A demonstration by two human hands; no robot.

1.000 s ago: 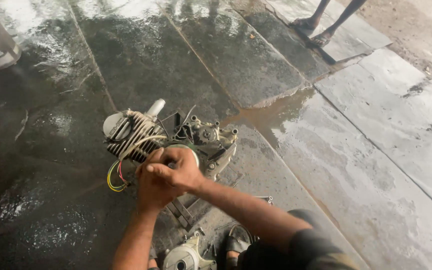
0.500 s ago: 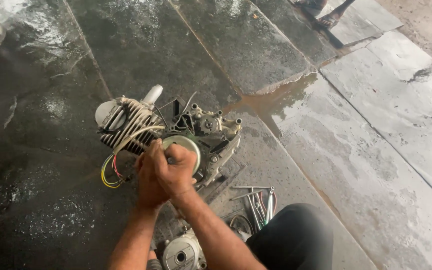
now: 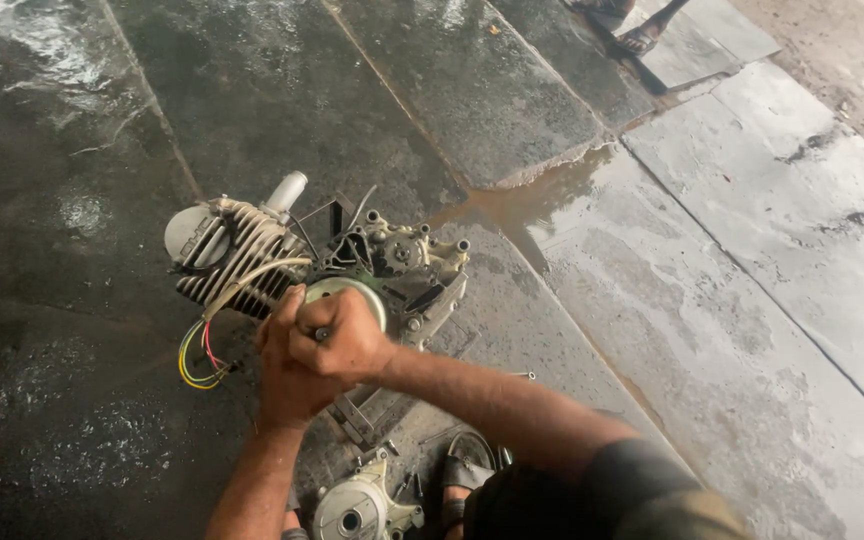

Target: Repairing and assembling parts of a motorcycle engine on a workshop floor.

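A small motorcycle engine (image 3: 382, 262) lies on wet stone slabs, its finned cylinder (image 3: 237, 258) pointing left. Both hands are clasped together over the round pale-green flywheel (image 3: 352, 293) at the engine's near side. My right hand (image 3: 344, 338) is fisted around a thin tool shaft whose dark tip shows between the fingers. My left hand (image 3: 280, 375) wraps under and behind the right one. The tool's far end is hidden by the fists. Yellow, red and green wires (image 3: 197, 358) loop out at the left of the engine.
A detached round metal engine cover (image 3: 357, 508) lies by my feet at the bottom edge. A sandal (image 3: 464, 468) and a few slim tools sit beside it. Puddled water (image 3: 542, 195) fills the joints between slabs. Another person's foot (image 3: 637, 35) stands at the top.
The view has shifted so the engine sits lower and more central. My hands stay clamped over the flywheel; the right forearm has swung in from the right.
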